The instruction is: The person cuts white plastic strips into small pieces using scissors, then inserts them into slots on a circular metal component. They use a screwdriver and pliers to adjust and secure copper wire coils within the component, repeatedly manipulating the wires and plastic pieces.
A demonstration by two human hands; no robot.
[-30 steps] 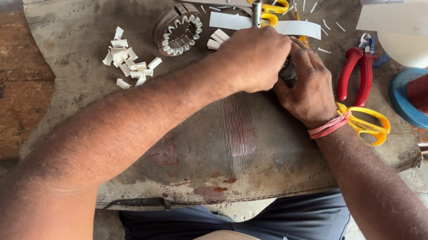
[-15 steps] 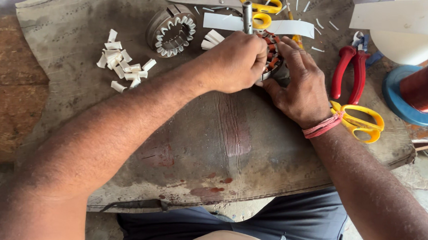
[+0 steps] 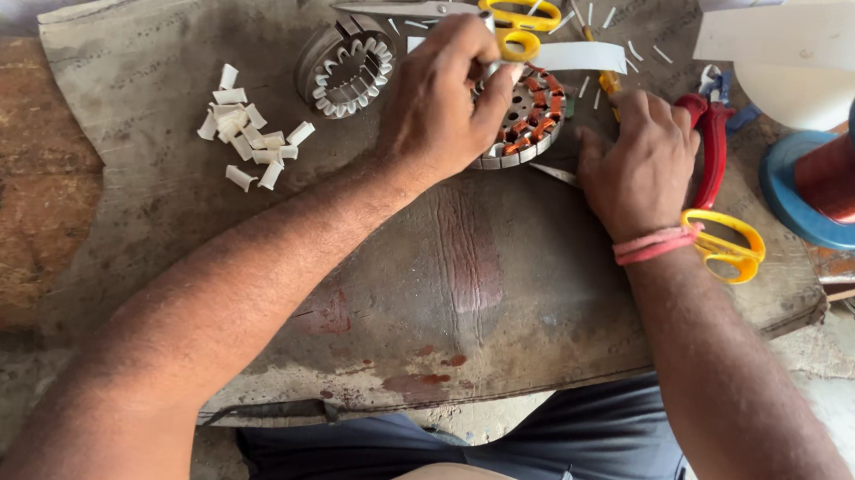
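A: Anything on the bench (image 3: 174,282) that holds something?

B: No real containers. The nearest is the blue spool (image 3: 834,163) at the right edge, wound with copper wire, and the wound stator (image 3: 526,117) near the far edge, its slots filled with copper coils.

A: What else lies about?

B: An empty stator core (image 3: 344,69) sits left of the wound one, toward the far edge. A heap of small white paper pieces (image 3: 249,132) lies near the far left corner. Yellow-handled scissors (image 3: 444,11) rest along the far edge, with a white paper strip (image 3: 581,55) just beside them. Red-handled pliers (image 3: 710,140) and a second yellow-handled pair (image 3: 723,246) lie by the right wrist.

A: And the hands?

B: The left hand (image 3: 447,106) covers the near-left part of the wound stator, fingers curled, pinching something small and pale at its top; what it is I cannot tell. The right hand (image 3: 638,165) rests on the bench right of the stator, fingers bent and touching its rim; whether it grips anything is hidden.
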